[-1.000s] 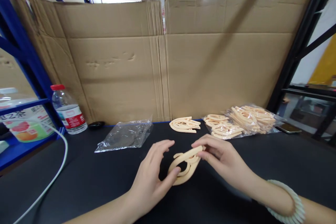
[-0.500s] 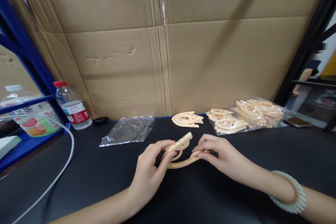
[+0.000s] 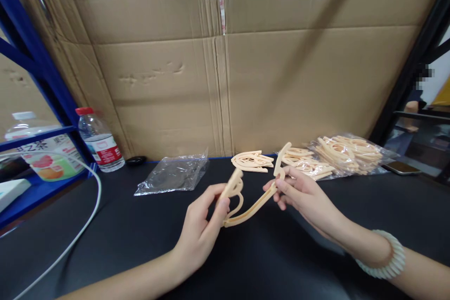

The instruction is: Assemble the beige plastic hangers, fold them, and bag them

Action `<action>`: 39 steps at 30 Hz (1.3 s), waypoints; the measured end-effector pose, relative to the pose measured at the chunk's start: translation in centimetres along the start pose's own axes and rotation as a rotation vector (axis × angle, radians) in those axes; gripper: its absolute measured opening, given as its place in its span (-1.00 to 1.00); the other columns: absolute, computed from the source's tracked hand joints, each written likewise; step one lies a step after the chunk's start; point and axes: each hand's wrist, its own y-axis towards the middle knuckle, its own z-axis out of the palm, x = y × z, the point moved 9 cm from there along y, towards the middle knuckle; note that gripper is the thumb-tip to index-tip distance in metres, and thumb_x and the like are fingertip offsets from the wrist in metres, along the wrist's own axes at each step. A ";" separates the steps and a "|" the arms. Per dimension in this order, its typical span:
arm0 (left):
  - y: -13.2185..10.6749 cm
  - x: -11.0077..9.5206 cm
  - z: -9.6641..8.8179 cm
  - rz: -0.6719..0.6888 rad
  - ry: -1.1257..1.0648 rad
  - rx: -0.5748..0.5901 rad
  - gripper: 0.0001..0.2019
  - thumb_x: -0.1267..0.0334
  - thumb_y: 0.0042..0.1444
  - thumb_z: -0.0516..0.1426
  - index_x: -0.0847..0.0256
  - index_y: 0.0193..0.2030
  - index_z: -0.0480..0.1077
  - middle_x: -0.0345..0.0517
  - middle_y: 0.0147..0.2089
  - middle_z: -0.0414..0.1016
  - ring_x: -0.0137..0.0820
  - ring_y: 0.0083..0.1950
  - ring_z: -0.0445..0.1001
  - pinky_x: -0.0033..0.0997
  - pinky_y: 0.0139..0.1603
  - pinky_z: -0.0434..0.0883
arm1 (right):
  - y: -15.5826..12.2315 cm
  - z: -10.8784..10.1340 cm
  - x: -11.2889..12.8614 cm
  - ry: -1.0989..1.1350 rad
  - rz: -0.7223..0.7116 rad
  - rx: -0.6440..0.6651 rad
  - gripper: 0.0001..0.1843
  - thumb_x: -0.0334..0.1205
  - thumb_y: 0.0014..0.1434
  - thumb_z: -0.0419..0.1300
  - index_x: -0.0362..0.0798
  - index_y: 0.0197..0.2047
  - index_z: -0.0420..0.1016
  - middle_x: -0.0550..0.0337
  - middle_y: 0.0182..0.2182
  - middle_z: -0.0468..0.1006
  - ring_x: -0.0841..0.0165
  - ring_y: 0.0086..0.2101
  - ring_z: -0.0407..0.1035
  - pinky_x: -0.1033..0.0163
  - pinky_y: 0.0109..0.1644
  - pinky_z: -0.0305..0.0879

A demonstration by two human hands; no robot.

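Note:
Between my hands is a beige plastic folding hanger (image 3: 252, 212), held above the black table. My left hand (image 3: 202, 222) is closed on its left end, thumb in front and fingers behind, where a straight arm and a curved loop stick up. My right hand (image 3: 304, 192) pinches the joint at the other end, from which a short arm (image 3: 282, 157) points up and away. Part of the hanger is hidden behind the left fingers. Just beyond lies another folded beige hanger or small stack (image 3: 251, 161).
Clear bags of beige hangers (image 3: 349, 150) lie at the back right beside a phone (image 3: 404, 168). A flat clear plastic bag (image 3: 172, 174), a red-capped bottle (image 3: 101, 143) and a dark oval object (image 3: 136, 161) are at left. Cardboard (image 3: 168, 79) walls the back; a white cable (image 3: 87, 225) crosses the left.
The hanger's right-hand arm has swung out and now points upward. My right hand has risen a little and turned at the joint; my left hand has tilted its end more upright.

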 end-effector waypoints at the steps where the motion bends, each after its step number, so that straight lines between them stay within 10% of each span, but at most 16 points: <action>1: 0.0 -0.7 0.5 0.067 0.038 0.051 -0.82 0.27 0.37 -0.01 0.10 0.02 0.36 -0.19 -0.27 0.41 -0.45 -0.34 0.37 -0.47 -0.30 0.35 | -0.1 0.4 -0.2 0.037 0.006 0.016 -0.60 0.06 0.12 0.31 -0.02 -0.30 0.24 0.10 -0.28 0.58 0.41 -0.43 0.41 0.30 -0.40 0.38; 7: -0.9 -3.4 3.1 0.320 0.172 0.333 -0.73 0.30 0.29 0.05 0.13 0.10 0.37 -0.01 -0.08 0.34 -0.29 -0.07 0.38 -0.33 -0.03 0.37 | -0.7 2.1 -1.3 0.079 0.013 0.090 -0.66 -0.12 0.05 0.40 -0.03 -0.36 0.29 0.15 -0.27 0.62 0.39 -0.34 0.51 0.27 -0.21 0.44; 12: -0.3 -1.5 4.0 0.062 0.027 0.461 -0.60 0.12 0.32 -0.03 0.12 0.25 0.19 0.02 0.03 0.34 -0.30 -0.12 0.39 -0.27 -0.08 0.38 | -0.7 2.1 -1.4 0.042 -0.022 0.108 -0.75 -0.16 0.08 0.37 -0.03 -0.36 0.36 0.15 -0.28 0.63 0.34 -0.27 0.53 0.27 -0.20 0.43; 26: -0.9 2.3 6.1 -0.445 -0.282 0.555 -0.66 0.03 0.18 0.12 0.26 -0.07 0.41 -0.29 -0.50 0.38 -0.56 -0.63 0.25 -0.60 -0.66 0.24 | -1.8 3.0 0.5 -0.310 -0.230 0.150 -0.92 -0.22 0.15 0.31 -0.03 -0.33 0.63 0.13 -0.37 0.59 0.31 -0.34 0.47 0.26 -0.30 0.36; 34: -0.7 1.0 6.0 -0.317 -0.123 0.669 -0.68 0.10 0.30 -0.01 0.28 -0.29 0.43 -0.26 -0.56 0.38 -0.51 -0.57 0.32 -0.60 -0.57 0.22 | -2.3 4.1 0.8 -0.418 -0.267 0.204 -0.88 -0.23 0.19 0.29 -0.04 -0.36 0.61 0.16 -0.42 0.60 0.33 -0.37 0.48 0.26 -0.28 0.39; 39: -0.6 -0.1 6.1 -0.177 -0.013 0.732 -0.63 0.13 0.36 -0.07 0.26 -0.32 0.44 -0.22 -0.52 0.46 -0.50 -0.52 0.36 -0.59 -0.47 0.26 | -3.3 5.1 2.8 -0.536 -0.529 0.261 -0.81 -0.29 0.29 0.18 -0.03 -0.36 0.56 0.15 -0.42 0.59 0.34 -0.37 0.45 0.23 -0.27 0.38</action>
